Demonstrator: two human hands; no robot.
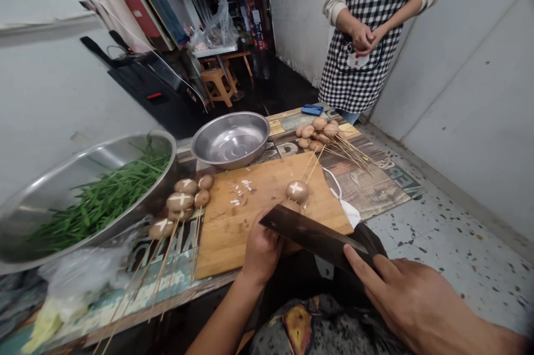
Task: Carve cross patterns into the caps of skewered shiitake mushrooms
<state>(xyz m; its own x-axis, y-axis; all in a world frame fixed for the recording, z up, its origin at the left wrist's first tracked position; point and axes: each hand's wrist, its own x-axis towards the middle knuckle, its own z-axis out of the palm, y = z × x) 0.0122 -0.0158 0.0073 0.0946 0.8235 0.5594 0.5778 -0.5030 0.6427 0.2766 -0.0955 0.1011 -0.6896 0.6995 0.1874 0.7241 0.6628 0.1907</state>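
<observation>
My right hand (pixel 413 288) grips a cleaver (pixel 312 232), index finger laid along its dark, broad blade. The blade points left across the near edge of a wooden cutting board (pixel 267 177). Behind it, my left hand (pixel 265 243) holds a skewered mushroom (pixel 291 205), mostly hidden by hand and blade. Just beyond on the same skewers is a brown mushroom (pixel 297 191) with a white cross cut in its cap. White and brown mushroom trimmings (pixel 241 192) are scattered on the board's left half.
Skewered mushrooms (pixel 180 202) with cut crosses lie left of the board; other mushroom skewers (pixel 319 133) lie beyond it at right. A steel bowl (pixel 231 141), a large basin (pixel 167 146) of green vegetables (pixel 108 193) and a blue object (pixel 312 109) surround it. A person (pixel 362 38) in a checked apron stands opposite.
</observation>
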